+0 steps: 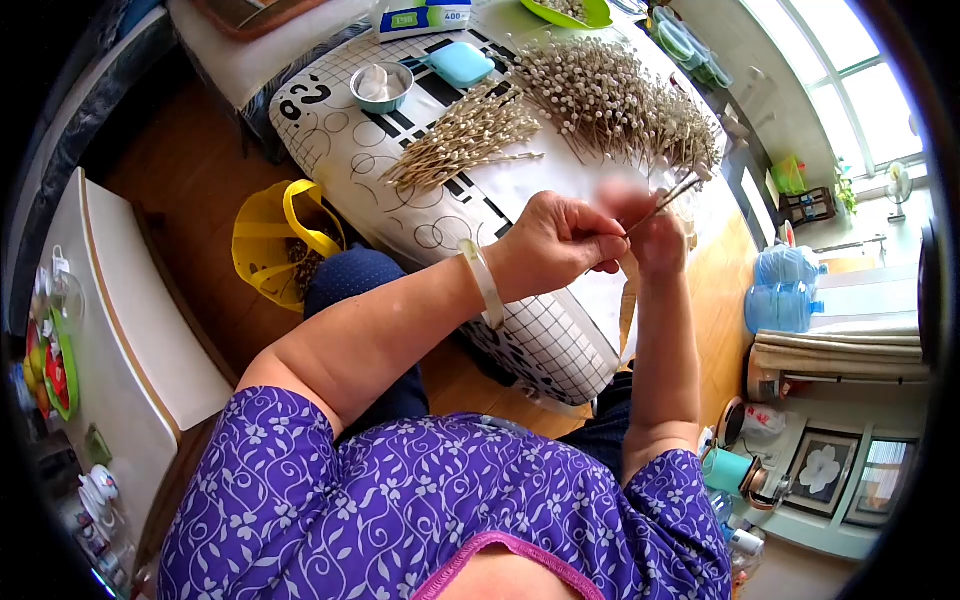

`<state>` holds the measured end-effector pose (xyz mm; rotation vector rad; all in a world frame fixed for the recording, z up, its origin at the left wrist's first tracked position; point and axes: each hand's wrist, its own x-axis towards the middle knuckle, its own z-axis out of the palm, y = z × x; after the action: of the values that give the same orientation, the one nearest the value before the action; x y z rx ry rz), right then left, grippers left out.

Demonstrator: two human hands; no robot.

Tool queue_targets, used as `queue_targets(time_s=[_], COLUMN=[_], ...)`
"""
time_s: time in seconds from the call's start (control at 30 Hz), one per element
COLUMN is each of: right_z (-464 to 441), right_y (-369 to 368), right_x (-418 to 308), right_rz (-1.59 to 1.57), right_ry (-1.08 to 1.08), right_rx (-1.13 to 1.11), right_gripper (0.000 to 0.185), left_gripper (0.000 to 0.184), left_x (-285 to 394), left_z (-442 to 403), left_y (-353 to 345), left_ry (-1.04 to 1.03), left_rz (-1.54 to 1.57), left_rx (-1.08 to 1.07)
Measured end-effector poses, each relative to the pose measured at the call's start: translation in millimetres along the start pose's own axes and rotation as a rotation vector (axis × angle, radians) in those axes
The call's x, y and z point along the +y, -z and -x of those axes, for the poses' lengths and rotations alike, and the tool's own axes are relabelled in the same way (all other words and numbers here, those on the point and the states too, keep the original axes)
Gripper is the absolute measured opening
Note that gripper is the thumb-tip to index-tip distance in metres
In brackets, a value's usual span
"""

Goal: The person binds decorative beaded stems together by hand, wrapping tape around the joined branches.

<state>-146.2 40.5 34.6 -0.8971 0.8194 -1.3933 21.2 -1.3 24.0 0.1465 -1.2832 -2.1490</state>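
Observation:
In front of me, above the table's near edge, my left hand [565, 240] is closed, thumb and fingers pinching the lower end of a few thin dried stems [664, 204]. The stems slant up to the right and end in small pale heads. Right beside it is my right hand [658, 238], behind the stems; its fingers are smeared by motion, so its grip does not show. Farther back on the table lie a small bunch of dried stems [465, 138] with pale buds and a much bigger pile of round-headed dried stems [610, 100].
A patterned white cloth covers the table [345, 150]. On it stand a bowl [382, 103] with something white inside, a light blue case [460, 64], a tissue pack [424, 18] and a green tray [590, 14]. A yellow bag [262, 245] is on the floor at left.

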Motion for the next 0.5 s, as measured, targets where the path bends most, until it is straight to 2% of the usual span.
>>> queue_targets(time_s=[0.07,0.13,0.17,0.2,0.27,0.3,0.33,0.4,0.5], right_z=[-20,-55,-64,-70,-88,-92,-97,-103,-102], right_y=[-4,-24,5,3,-5,-9,-10,-11,-12], right_x=[14,22,55,74,82,82,83,84,66], right_rz=[0.264,1.073,1.179,0.924,1.596,1.704,1.703,2.029,1.984], right_ry=[0.077,-0.232,0.22,0.325,0.398,0.539,0.54,0.412,0.371], right_rx=[0.275,0.275,0.047,0.087,0.091,0.031,0.027,-0.113,-0.175], right_gripper=[0.02,0.019,0.015,0.015,0.017,0.01,0.01,0.006,0.007], left_gripper=[0.006,0.005,0.005,0.005,0.006,0.005,0.005,0.004,0.006], left_x=[3,6,7,7,4,5,6,7,9], left_z=[1,2,3,3,1,1,1,2,3], left_y=[-1,-1,-2,-2,-1,-2,-3,-5,-2], left_ry=[-0.014,-0.017,-0.064,-0.113,-0.164,-0.127,-0.088,-0.063,-0.065], left_rz=[-0.007,-0.015,-0.056,-0.098,-0.097,-0.032,0.035,0.073,-0.004], left_rx=[-0.005,-0.011,-0.034,-0.058,-0.073,-0.089,-0.106,-0.099,-0.137])
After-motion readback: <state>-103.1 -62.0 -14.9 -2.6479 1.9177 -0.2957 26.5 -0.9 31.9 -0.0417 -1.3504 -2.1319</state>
